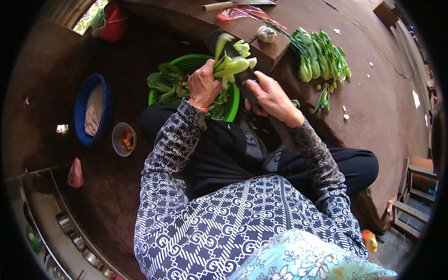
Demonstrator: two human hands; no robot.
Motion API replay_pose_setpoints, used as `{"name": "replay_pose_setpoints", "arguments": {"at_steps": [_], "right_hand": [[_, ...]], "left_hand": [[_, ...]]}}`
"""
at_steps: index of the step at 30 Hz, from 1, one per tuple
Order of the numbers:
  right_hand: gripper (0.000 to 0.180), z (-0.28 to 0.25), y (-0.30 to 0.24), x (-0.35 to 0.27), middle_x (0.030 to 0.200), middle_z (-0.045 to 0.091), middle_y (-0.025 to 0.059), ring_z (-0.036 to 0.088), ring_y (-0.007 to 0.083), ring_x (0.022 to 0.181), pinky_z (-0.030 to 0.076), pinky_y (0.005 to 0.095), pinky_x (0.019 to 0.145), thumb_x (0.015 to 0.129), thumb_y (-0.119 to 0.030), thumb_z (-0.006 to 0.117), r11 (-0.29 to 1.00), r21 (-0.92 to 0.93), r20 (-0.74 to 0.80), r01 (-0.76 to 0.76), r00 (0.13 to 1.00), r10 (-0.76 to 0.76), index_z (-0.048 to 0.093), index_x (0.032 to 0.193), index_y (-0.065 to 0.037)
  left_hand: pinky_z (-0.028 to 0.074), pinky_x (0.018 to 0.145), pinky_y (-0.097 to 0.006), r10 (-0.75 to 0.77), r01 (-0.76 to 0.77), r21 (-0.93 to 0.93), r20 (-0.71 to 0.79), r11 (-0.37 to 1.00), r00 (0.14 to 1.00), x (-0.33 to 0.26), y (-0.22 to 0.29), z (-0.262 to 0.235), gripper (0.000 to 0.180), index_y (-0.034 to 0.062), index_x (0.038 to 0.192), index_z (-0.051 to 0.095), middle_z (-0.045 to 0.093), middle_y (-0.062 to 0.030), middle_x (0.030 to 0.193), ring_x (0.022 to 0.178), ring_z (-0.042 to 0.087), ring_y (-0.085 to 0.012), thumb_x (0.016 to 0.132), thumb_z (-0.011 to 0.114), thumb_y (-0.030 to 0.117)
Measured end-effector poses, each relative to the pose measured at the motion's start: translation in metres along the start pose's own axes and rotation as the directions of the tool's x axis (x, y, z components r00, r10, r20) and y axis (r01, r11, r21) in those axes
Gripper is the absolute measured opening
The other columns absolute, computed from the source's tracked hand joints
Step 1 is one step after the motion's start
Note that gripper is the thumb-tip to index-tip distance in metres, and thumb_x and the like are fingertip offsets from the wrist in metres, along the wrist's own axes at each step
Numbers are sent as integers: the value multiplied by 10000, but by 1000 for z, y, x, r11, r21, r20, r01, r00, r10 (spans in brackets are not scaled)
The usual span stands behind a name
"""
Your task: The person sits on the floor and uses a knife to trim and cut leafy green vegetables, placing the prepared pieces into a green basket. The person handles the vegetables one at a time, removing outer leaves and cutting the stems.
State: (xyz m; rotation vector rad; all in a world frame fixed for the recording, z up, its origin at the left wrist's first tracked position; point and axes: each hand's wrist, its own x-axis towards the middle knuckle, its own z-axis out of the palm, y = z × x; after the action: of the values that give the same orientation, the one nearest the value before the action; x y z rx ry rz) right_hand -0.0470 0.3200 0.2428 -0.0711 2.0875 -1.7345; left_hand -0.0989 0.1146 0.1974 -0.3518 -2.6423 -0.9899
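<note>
My left hand (204, 86) is closed round a bunch of bok choy (231, 65). Its pale stems point up and right, and one is smeared by motion. Beneath that hand sits a green plastic basket (236, 105) with bok choy leaves (164, 84) in it. Just right of the stems, my right hand (273, 95) is closed, its fingers curled against a long dark strip (249, 91). Whether this strip is a blade or a board I cannot tell. Part of it passes behind the hand and shows again below.
More bok choy (322, 58) lies on the brown ledge (373, 102), near a garlic bulb (267, 34) and a knife (238, 4). On the left floor are a blue basin (79, 112), a clear bowl (117, 145) with orange-red pieces and a red bucket (116, 23). A wooden chair (413, 200) stands right.
</note>
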Motion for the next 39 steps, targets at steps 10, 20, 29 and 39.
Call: {"name": "replay_pose_setpoints", "arguments": {"at_steps": [10, 20, 29, 39], "right_hand": [[211, -12, -16, 5, 682, 643, 51, 522, 78, 451, 403, 228, 388, 1066, -280, 465, 991, -40, -211, 126, 969, -131, 505, 1084, -74], [404, -12, 4, 20, 705, 653, 14, 529, 59, 484, 425, 211, 436, 1059, -393, 477, 954, 136, -116, 267, 961, -253, 536, 1317, -88], [645, 56, 13, 13, 1120, 631, 216, 598, 338, 1040, 470, 424, 910, 1076, -512, 222, 952, -74, 208, 296, 939, -275, 467, 1457, -52], [577, 92, 43, 28, 1034, 639, 295, 593, 487, 1004, 452, 531, 879, 1076, -452, 224, 949, -122, 122, 292, 953, -278, 559, 1146, 13]], "left_hand": [[535, 704, -452, -72, 72, -278, 11, 958, 997, 4, -1, 5, 241, 99, 1022, 682, 707, -175, 854, 833, 685, -394, 785, 692, 137], [537, 789, -530, -296, 109, 616, 210, 780, 932, 4, -34, -68, 225, 40, 958, 652, 694, -253, 864, 873, 681, -445, 782, 620, 176], [545, 816, -511, -427, 263, 592, 154, 762, 891, -5, -63, -84, 316, 9, 940, 720, 703, -255, 938, 912, 683, -434, 765, 672, 268], [541, 818, -524, -387, 247, 535, 164, 808, 908, -10, -65, -68, 301, 22, 949, 728, 703, -248, 949, 913, 678, -437, 793, 684, 276]]}}
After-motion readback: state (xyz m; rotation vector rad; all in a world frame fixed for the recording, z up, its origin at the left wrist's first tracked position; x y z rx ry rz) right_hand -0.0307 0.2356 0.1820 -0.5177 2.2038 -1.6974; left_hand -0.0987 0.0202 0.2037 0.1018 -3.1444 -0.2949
